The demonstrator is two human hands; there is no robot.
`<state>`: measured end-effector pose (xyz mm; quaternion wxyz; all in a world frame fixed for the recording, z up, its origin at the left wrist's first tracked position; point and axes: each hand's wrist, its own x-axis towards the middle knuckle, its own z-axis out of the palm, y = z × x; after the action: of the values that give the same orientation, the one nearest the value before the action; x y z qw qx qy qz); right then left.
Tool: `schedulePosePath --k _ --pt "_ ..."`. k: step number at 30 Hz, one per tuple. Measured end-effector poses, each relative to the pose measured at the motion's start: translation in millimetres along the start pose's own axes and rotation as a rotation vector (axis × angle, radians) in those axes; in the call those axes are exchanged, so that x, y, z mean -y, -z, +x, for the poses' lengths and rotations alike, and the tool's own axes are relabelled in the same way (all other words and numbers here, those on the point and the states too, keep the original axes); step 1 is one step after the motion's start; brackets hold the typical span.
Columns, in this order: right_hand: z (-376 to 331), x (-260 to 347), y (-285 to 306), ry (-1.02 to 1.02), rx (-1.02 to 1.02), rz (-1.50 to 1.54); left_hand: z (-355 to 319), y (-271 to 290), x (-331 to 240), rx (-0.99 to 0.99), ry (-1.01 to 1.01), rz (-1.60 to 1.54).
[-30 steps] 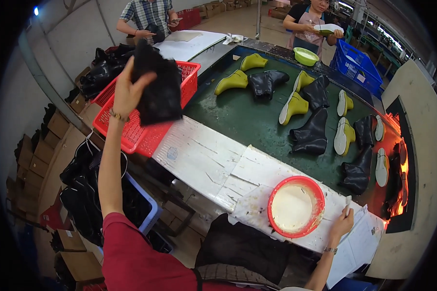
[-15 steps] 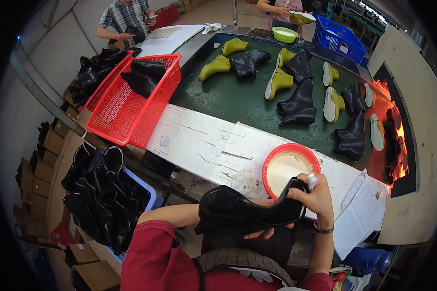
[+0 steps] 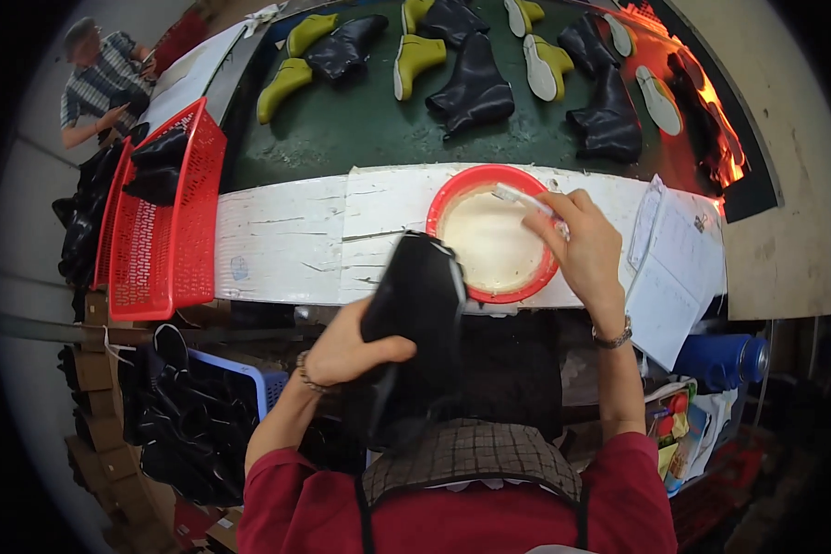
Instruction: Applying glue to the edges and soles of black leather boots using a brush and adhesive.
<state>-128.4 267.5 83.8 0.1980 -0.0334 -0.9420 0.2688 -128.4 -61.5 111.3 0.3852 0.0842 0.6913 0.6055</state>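
My left hand (image 3: pixel 342 349) grips a black boot upper (image 3: pixel 420 309) with its thumb across the side. The upper's white-edged end points up toward a red bowl (image 3: pixel 441 214), just left of its rim. Pale cream liquid (image 3: pixel 489 242) lies in the bowl. Between the fingers of my right hand (image 3: pixel 582 247) is a small white brush (image 3: pixel 519 196), its head over the bowl's far right part. Whether the brush touches the liquid I cannot tell. The bowl stands on a scuffed white board (image 3: pixel 282 235) along the green belt.
Black boots (image 3: pixel 471 88) and yellow-green shoe pieces (image 3: pixel 284 88) lie on the belt (image 3: pixel 286 152), toward a glowing orange heater (image 3: pixel 725 152). A red basket (image 3: pixel 148 294) and blue crate (image 3: pixel 261 390) stand left. Papers (image 3: pixel 679 268) and a blue flask (image 3: pixel 725 360) are right. A person (image 3: pixel 106 83) stands far left.
My view has shifted down and right. The boot upper has swung upright in my left hand; my right hand has let go of it and moved the brush over the bowl.
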Motion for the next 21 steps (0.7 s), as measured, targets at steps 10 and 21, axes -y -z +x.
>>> schedulePosePath --k 10,21 --pt "-23.1 -6.8 -0.2 0.231 0.069 -0.382 10.7 32.3 -2.2 -0.219 -0.015 0.110" --pt "-27.7 -0.6 26.7 0.055 0.032 0.517 33.1 25.6 -33.1 0.129 0.051 -0.016"
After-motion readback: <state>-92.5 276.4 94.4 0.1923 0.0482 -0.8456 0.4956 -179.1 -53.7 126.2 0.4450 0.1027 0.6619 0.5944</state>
